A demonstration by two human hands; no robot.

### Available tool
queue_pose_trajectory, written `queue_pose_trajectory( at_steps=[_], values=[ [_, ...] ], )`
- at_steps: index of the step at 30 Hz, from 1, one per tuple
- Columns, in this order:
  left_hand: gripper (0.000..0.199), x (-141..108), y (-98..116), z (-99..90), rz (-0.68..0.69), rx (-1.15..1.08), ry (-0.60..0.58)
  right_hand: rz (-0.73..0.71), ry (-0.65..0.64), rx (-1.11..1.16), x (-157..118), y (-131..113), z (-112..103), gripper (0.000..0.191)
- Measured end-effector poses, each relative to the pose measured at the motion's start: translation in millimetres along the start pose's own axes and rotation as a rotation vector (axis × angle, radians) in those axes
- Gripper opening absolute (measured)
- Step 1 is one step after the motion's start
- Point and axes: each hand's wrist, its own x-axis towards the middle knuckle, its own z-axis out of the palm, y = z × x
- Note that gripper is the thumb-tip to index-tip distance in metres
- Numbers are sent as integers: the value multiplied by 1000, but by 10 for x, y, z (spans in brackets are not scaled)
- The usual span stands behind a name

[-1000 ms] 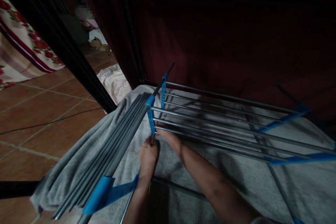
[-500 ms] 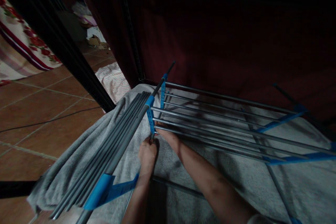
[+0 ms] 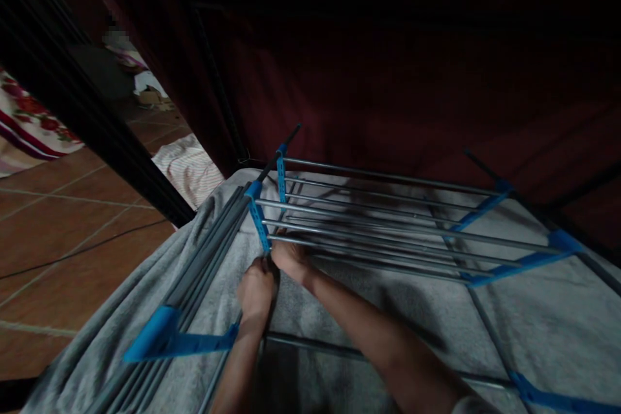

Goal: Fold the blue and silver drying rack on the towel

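Observation:
A rack of grey metal tubes has blue plastic brackets at its ends. My left hand point(image 3: 255, 289) is closed around a slanting grey metal tube point(image 3: 219, 372), just below the lower end of the near blue bracket point(image 3: 259, 222). Close beside it, my right hand point(image 3: 290, 257) is bent in at that same bracket end, under the lowest rod point(image 3: 339, 249). Its fingertips are partly hidden, so what they grip is unclear. Another blue bracket point(image 3: 165, 338) sits on the side tube nearer me, left of my left forearm.
Several loose grey tubes point(image 3: 213, 259) lie in a bundle along the rack's left side. Grey blanket point(image 3: 412, 317) spreads underneath. Dark red curtain point(image 3: 363, 97) hangs behind, and a black post point(image 3: 121, 136) slants at left above the tiled floor point(image 3: 48, 297).
The view has turned a little to the right, so the rack shows farther left. Both hands stay at the bracket's lower end; more of the right hand's back now shows.

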Motion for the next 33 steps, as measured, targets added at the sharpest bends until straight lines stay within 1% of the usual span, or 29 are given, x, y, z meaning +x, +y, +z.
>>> queue_pose_trajectory(
  at_steps=[1,3,6,8,10,13,18,22,24,26,27,28,29,30,31,33],
  values=[
    [42,10,14,-6,11,11,-1,-2,10,-33,-75,7,-21,25],
    [40,28,39,-11,23,35,-16,-46,17,-131,-292,53,-78,29],
    [41,35,58,7,33,74,-17,-189,-12,-348,-737,204,-188,38],
    [42,26,54,34,36,93,8,-231,-10,-445,-1066,338,-268,40],
    [42,12,40,65,50,114,41,-196,25,-442,-1385,476,-350,40],
    [42,-13,21,111,79,141,72,-113,90,-379,-1812,667,-489,38],
    [42,-68,39,178,133,216,119,-38,257,-318,-2387,976,-786,35],
    [45,-146,40,192,173,345,194,21,436,-301,-2822,1210,-1088,34],
    [46,-204,52,188,191,369,231,63,528,-317,-3049,1285,-1264,32],
    [47,-274,108,206,257,334,258,110,612,-341,-3273,1316,-1451,31],
    [47,-315,162,232,321,288,262,135,646,-353,-3380,1319,-1545,30],
    [46,-364,234,275,405,215,249,164,678,-363,-3483,1315,-1638,29],
    [45,-423,325,335,499,121,210,194,707,-373,-3582,1310,-1726,28],
    [44,-495,431,410,591,13,143,226,735,-383,-3677,1306,-1807,27],
    [42,-582,551,499,668,-97,48,259,766,-393,-3770,1305,-1877,26],
    [39,-793,818,698,751,-279,-193,324,828,-409,-3953,1314,-1975,24]
  ],
)
